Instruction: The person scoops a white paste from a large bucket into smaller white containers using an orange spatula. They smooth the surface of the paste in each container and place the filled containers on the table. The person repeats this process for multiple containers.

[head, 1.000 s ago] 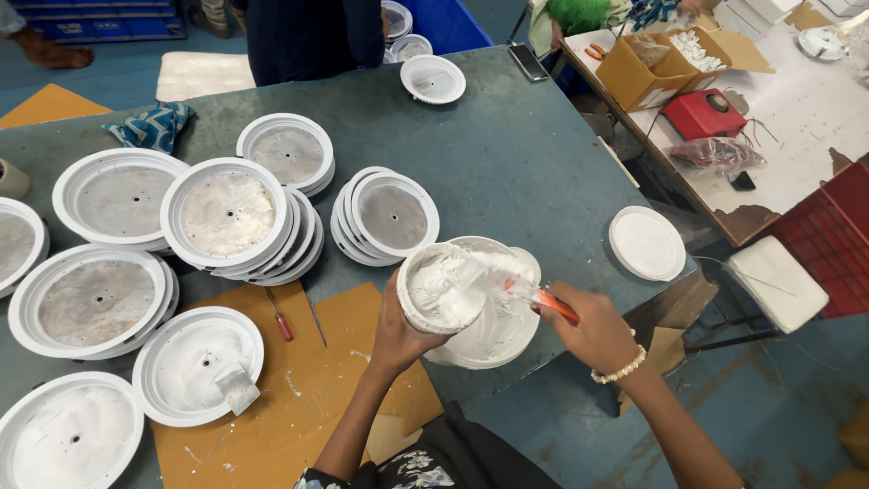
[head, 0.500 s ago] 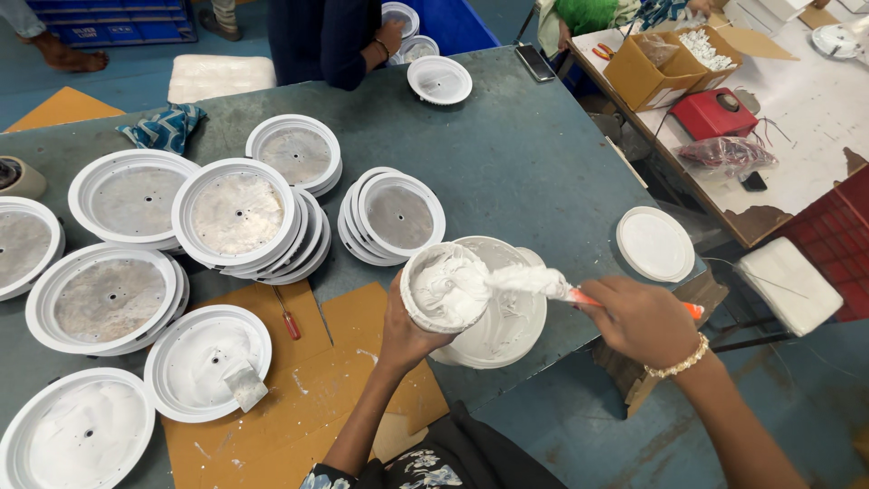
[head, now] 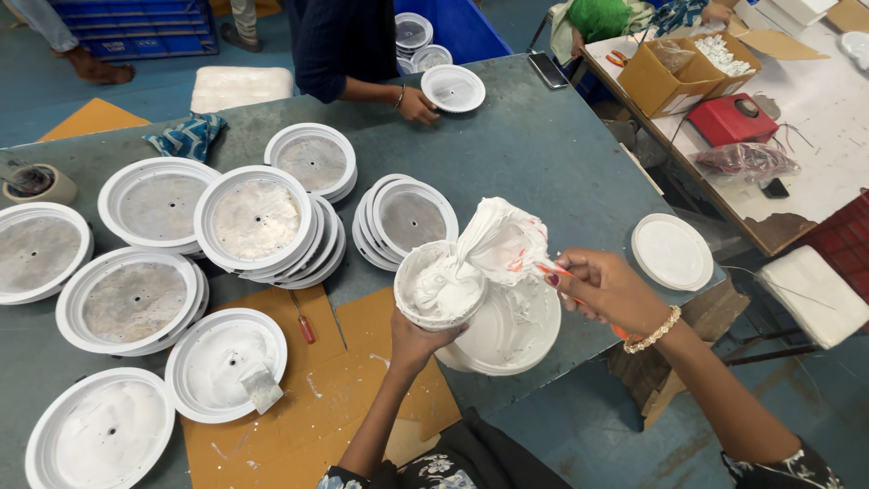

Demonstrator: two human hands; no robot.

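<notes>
L hand cups the small white tub of white paste from below, fingers wrapped under its base, holding it above the near table edge over the big white disc. R hand pinches the orange-handled putty knife betw thumb and fingertips; blade is lifted out of the tub w/ a thick load of paste on it, tilted up and just above the tub rim.

Progress, judging by surfaces: big disc under the tub looks smeared white, so coating there seems underway, not smooth yet. Two discs at near left appear coated white already: one at the corner, and one w/ a metal scraper lying on it. A small red-handled screwdriver lies on the brown cardboard sheet beside them.

Farther back, approx five stacks of discs w/ bare grey metal centres look uncoated, so most of the work seems left. A clean white lid sits at right, near the table edge.

Far side: another person's hand rests on a small white disc; cardboard box on the next table
</notes>
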